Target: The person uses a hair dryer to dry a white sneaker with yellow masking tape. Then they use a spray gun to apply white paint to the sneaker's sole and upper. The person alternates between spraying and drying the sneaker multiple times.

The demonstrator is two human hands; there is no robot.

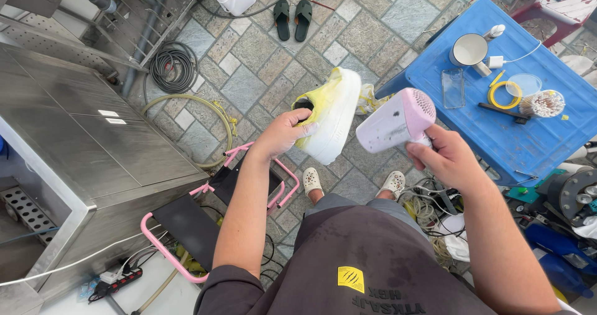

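Dark apron (367,259) nearest, at the waist. Left hand (283,134): grip closed inside the collar of a yellow-white sneaker (329,113), held sole-right above the paved floor (267,66); likely light, stiff-soled, soft-topped, best held at the opening. Right hand (448,159): grip clamped on a pink hair dryer (395,122), nozzle beside the sneaker. Blue tabletop (497,134) at right.

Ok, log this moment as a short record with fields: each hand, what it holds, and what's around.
left hand: inside the yellow and white shoe, holding it up, sole toward the dryer
right hand: gripping the pink hair dryer, nozzle toward the shoe
right side: blue table with white mug
left side: steel counter
below: pink-framed stool
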